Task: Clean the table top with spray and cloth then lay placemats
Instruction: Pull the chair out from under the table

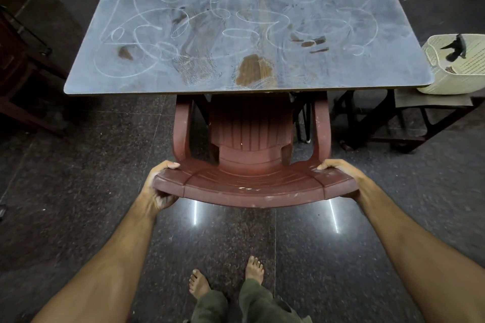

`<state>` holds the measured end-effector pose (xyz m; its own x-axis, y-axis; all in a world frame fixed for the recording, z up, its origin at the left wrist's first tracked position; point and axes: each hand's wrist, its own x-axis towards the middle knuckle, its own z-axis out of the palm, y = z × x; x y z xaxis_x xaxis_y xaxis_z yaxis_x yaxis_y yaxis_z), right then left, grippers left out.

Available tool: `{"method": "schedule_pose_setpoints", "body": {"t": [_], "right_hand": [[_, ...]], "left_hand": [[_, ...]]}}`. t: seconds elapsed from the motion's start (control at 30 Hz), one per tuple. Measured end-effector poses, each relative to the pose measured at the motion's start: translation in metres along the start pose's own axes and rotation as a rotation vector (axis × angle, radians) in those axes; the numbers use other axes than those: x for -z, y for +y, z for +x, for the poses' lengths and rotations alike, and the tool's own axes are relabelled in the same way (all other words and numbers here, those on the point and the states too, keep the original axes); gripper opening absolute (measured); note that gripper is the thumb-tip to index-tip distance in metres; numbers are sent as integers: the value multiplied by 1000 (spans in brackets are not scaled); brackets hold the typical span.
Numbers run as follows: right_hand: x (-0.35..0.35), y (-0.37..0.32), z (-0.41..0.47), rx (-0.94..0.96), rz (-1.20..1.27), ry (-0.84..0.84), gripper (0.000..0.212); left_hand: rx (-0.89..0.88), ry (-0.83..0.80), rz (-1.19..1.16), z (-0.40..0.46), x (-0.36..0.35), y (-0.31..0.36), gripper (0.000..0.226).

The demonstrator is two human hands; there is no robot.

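Dusty grey table top (341,65), white chalk loops, brown wood patches bared near front edge.

A chair (252,139) stands before the tabletop (249,29), its seat tucked under the near edge. Right of the tabletop, a basket (446,81) sits on what may be a stool (409,123).

hands (252,181) gripping chair back (254,186), chalk-scribbled table (249,23)

The table top (341,68) looks matt and dusty, chalk-scrawled, wood grain showing through in patches. The chair (252,186) is scuffed red-brown plastic; the floor (78,165) is glossy speckled stone.
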<state>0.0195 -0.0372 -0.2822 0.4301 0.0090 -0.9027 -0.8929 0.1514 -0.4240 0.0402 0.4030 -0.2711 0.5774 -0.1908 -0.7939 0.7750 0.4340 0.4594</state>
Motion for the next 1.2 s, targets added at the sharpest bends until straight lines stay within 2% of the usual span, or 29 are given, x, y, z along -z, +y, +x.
{"method": "schedule_pose_setpoints", "body": {"t": [0.07,0.2,0.23,0.33,0.4,0.47,0.53,0.6,0.7,0.77,0.87,1.0,1.2], "right_hand": [[0,-7,-2,7,13,-9,42],[-2,-9,-1,-5,61,-9,31],[-1,-7,-2,-3,75,6,35],[3,2,0,7,136,27,65],[0,5,-5,29,194,-4,62],[-2,5,-7,29,227,-30,65],[-1,3,-5,35,260,-54,82],[-2,3,-1,45,247,-72,99],[-4,1,2,65,219,-80,107],[-5,-5,1,80,234,-83,101],[-12,-11,-3,105,243,-71,64],[-17,-7,1,81,216,-56,78],[-16,-13,0,75,232,-31,50]], "left_hand": [[-1,20,-11,-1,-4,5,77],[-19,26,-31,-6,-12,6,81],[-27,25,-33,-6,-12,6,73],[-57,83,-65,-15,-17,3,34],[-97,73,-109,-19,-16,-1,25],[-131,53,-152,-23,-18,-7,30],[-143,55,-170,-26,-20,-8,42],[-155,71,-172,-27,-20,-7,32],[-154,68,-174,-25,-15,-2,24],[-158,63,-174,-24,-15,3,31],[-166,65,-170,-24,-15,6,42],[-149,73,-180,-24,-9,5,25],[-147,43,-153,-18,-10,5,31]]}}
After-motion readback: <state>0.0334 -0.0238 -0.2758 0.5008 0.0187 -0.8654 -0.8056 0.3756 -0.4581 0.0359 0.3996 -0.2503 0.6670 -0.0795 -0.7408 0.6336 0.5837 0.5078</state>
